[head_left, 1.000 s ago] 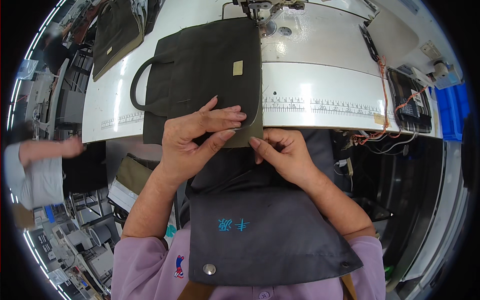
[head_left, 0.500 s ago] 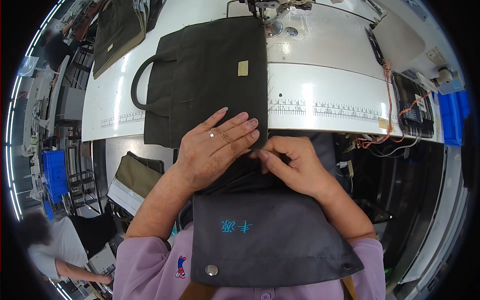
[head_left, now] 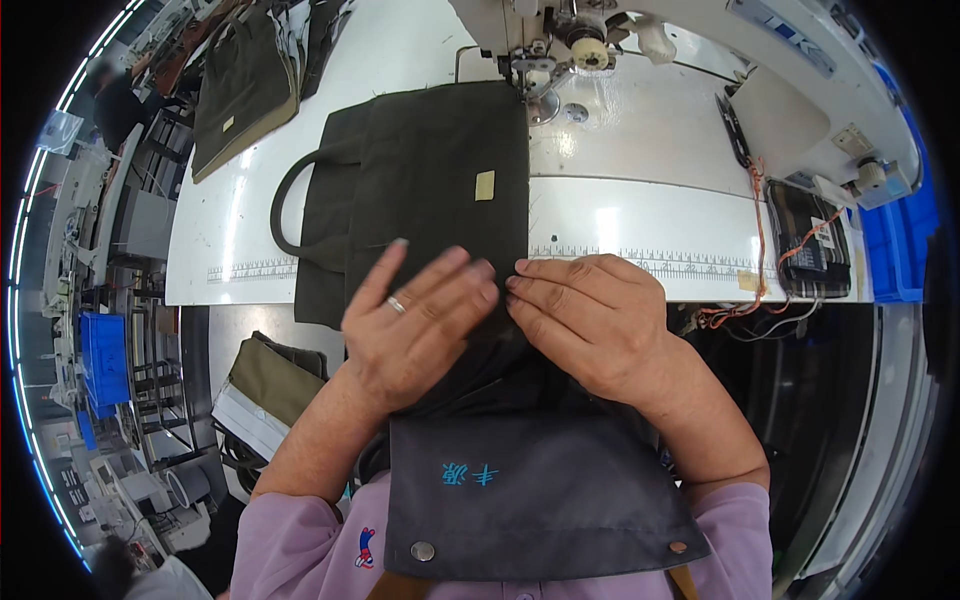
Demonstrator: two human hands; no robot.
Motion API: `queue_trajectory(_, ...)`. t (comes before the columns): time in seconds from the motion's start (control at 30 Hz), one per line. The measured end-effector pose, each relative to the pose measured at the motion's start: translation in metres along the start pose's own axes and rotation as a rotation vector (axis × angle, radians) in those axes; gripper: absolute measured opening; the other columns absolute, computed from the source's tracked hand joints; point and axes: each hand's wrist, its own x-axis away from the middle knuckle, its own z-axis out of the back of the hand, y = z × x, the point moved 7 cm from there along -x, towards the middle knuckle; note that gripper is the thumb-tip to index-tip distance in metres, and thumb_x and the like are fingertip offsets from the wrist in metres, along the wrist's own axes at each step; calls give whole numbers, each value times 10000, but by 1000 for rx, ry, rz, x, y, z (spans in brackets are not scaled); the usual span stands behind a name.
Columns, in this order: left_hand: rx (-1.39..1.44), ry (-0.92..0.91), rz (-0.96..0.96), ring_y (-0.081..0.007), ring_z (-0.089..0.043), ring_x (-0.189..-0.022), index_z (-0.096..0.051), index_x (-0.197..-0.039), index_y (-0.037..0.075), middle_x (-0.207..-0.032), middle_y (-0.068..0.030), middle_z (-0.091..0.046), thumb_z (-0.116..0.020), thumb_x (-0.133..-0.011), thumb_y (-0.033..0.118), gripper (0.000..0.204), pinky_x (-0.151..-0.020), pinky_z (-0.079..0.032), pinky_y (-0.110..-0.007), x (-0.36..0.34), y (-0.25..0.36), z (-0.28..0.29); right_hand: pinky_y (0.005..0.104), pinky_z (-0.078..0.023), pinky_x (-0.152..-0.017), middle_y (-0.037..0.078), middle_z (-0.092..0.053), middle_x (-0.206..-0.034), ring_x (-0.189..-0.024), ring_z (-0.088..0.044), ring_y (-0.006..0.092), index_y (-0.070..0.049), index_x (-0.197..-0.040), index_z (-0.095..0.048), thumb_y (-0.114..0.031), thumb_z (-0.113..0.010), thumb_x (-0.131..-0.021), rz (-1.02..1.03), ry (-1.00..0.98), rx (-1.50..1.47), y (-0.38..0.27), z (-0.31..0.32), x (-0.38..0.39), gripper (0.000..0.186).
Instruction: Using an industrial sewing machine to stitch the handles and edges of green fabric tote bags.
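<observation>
The white table (head_left: 225, 215) carries a dark handled fabric piece (head_left: 430, 150) beneath the left hand (head_left: 412, 330), a stack of dark fabric (head_left: 245, 90) beyond it leftward, and a plaid bundle (head_left: 805, 260) right of the right hand (head_left: 600, 325).

Your right hand (head_left: 600, 325) unbends from its earlier pinch, now outstretched at the dark fabric (head_left: 430, 190) | your left hand (head_left: 400, 330) blurs, previously sharp | more sewing machine (head_left: 500, 25) shows

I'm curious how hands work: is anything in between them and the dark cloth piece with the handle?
Nothing visible is in the way. The right hand has its fingertips at the right edge of the dark cloth piece, near the bottom; the left hand, blurred, is over its lower part, contact unclear.
</observation>
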Motion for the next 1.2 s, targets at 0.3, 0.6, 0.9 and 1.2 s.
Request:
queue_trajectory(0.3, -198, -130, 18, -247, -654, -1269, -729, -1238, 58, -1267, -82, -723, -583, -890, 74, 378, -1179, -404, -503, -1, -21, 12, 276, -527, -694, 30, -732, -951, -955, -732, 153, -61, -885, -720, -98, -714, -743, -19, -24, -22, 3, 1, -2, 148)
queue_trajectory(0.6, 425, -618, 102, -266, -583, -1361, -627, -1402, 67, -1459, -104, -612, -727, -803, 110, 609, -1172, -402, -487, -30, -27, 18, 265, -533, -686, 31, -757, -961, -932, -752, 151, -73, -904, -733, -83, -763, -751, -33, -168, 8, 5, -6, 7, 157)
queue_trajectory(0.9, 229, -316, -10, -302, -518, -1415, -611, -1392, 80, -1469, -107, -580, -765, -881, 281, 571, -1161, -388, -544, -63, -47, -46, 287, -513, -656, 64, -709, -934, -874, -716, 175, -41, -901, -702, -91, -702, -707, -12, -204, -68, 11, -10, 1, 200)
queue_trajectory(1.2, 282, -235, -17, -348, -539, -1382, -642, -1341, 55, -1451, -146, -573, -775, -888, 267, 517, -1163, -418, -523, -84, -73, -62, 343, -472, -563, 34, -572, -761, -688, -630, 198, -79, -786, -607, -132, -684, -690, -54, -223, -105, 52, -17, -18, 134)
